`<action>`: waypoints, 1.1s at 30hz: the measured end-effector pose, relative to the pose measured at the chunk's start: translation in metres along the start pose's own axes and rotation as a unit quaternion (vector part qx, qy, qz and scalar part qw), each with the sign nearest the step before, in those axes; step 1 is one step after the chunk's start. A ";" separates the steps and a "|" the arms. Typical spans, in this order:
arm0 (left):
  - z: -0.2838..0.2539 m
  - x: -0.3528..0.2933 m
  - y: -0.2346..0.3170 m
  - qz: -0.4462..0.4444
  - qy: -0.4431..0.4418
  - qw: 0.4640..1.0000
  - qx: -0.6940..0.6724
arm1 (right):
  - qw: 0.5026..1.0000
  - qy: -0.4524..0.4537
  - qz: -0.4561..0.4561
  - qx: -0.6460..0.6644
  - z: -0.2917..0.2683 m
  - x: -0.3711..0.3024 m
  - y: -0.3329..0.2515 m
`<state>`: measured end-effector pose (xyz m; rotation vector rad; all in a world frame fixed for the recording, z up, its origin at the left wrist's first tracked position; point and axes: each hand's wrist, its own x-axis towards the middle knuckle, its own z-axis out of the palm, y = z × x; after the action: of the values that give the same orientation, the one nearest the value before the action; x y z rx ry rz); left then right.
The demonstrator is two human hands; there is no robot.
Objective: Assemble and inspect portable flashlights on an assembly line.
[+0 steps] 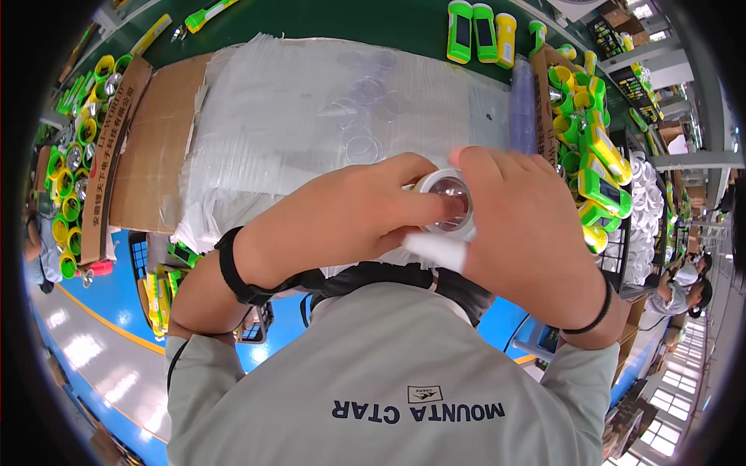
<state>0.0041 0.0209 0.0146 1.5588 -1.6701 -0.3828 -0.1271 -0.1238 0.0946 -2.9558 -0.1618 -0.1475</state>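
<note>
A white plastic ring (468,225) with a clear round lens in it is held between my two hands above the near edge of the covered work surface (256,124). My left hand (334,206) grips the ring's left side, its thumb reaching over the lens opening. My right hand (524,213) closes round the right side, slightly blurred. Its thumb wears a white cover (437,250). Beyond the hands, several loose clear lens discs (364,147) lie on the plastic-wrapped sheet. A long stack of clear discs (523,105) lies at the sheet's right edge.
Green-and-yellow flashlights (483,33) lie at the back right. A carton (116,159) of flashlight heads stands left; more flashlights (602,186) fill a carton at right. White rings (641,210) fill a black crate beside it. A flashlight (206,14) lies at the far left.
</note>
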 end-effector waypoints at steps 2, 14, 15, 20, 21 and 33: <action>-0.003 0.002 0.005 -0.019 -0.033 0.999 -0.013 | 1.000 0.000 -0.011 -0.013 -0.002 0.001 0.007; 0.001 -0.002 -0.006 -0.002 -0.021 0.999 -0.038 | 0.948 -0.228 0.123 -0.186 -0.020 0.023 -0.009; 0.003 -0.002 -0.008 0.010 -0.008 0.999 -0.047 | 0.953 -0.221 0.115 -0.172 -0.021 0.024 -0.008; -0.001 -0.006 -0.004 0.015 -0.003 1.000 -0.018 | 0.971 -0.195 0.087 -0.105 -0.014 0.020 0.003; -0.001 -0.006 -0.006 0.022 0.001 0.999 -0.034 | 0.990 -0.134 0.008 -0.050 -0.008 0.022 0.009; 0.000 0.001 -0.002 0.027 -0.006 0.999 -0.031 | 0.985 -0.113 -0.098 -0.082 -0.010 0.018 0.024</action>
<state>0.0054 0.0197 0.0134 1.4662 -1.6890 -0.4122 -0.1076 -0.1475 0.1022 -3.1082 -0.4942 0.1593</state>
